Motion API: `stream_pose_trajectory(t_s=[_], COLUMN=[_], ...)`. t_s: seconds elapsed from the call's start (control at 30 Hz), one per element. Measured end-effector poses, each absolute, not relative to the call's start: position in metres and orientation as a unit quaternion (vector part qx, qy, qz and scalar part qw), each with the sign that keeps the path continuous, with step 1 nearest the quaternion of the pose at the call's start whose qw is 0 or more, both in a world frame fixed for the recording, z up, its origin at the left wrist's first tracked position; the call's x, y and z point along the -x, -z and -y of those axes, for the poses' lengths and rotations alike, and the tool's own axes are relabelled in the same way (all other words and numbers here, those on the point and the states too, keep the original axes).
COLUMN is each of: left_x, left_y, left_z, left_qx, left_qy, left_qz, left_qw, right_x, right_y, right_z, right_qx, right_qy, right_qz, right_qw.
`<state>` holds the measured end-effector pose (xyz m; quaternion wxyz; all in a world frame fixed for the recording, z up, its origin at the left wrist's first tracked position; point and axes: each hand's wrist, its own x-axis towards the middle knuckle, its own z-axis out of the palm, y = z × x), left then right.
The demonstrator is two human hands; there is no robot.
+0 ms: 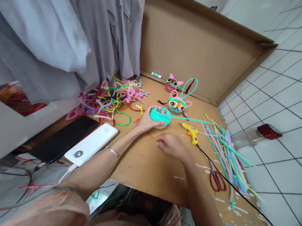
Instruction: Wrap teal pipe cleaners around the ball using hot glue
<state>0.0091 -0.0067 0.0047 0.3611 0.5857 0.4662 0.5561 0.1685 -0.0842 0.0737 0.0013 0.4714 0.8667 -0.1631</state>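
Well left of the turquoise ball (162, 117) on the table (142, 167) lie a black phone (63, 139) and a white power bank (92, 144), its cable disappearing behind the forearm. Nearer the ball, tangled pipe cleaners (123, 92) are too jumbled to separate. The left hand (146, 120) has its grip closed around the ball, covering its left side. Just beyond the ball, one face toy (176, 105) partly blocks another (172, 84). Nearer the wearer than the ball, the right hand (171, 144) has curled fingers; whether its grip holds anything, I cannot tell. Right of the ball sit a glue gun (191, 132), its cord cut off below, scissors (217, 180) with indistinct tips, and loose strands (227, 154).
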Motion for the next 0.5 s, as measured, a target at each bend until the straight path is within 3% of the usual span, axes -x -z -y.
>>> stream_pose_trajectory(t_s=[0.13,0.27,0.5], left_x=[-0.008,-0.008,-0.008], left_y=[-0.003,0.000,0.001], left_z=[0.009,0.010,0.012], left_qx=[-0.631,-0.627,-0.682], left_qy=[-0.539,-0.542,-0.488], left_qz=[-0.468,-0.477,-0.476], left_qw=[0.305,0.293,0.264], right_x=[-0.188,-0.193,-0.203], right_y=[-0.041,-0.015,-0.007], right_z=[0.077,0.081,0.077], right_qx=[-0.601,-0.622,-0.679], right_qy=[0.067,0.011,-0.120], right_qz=[-0.791,-0.768,-0.698], right_qw=[-0.093,-0.152,-0.195])
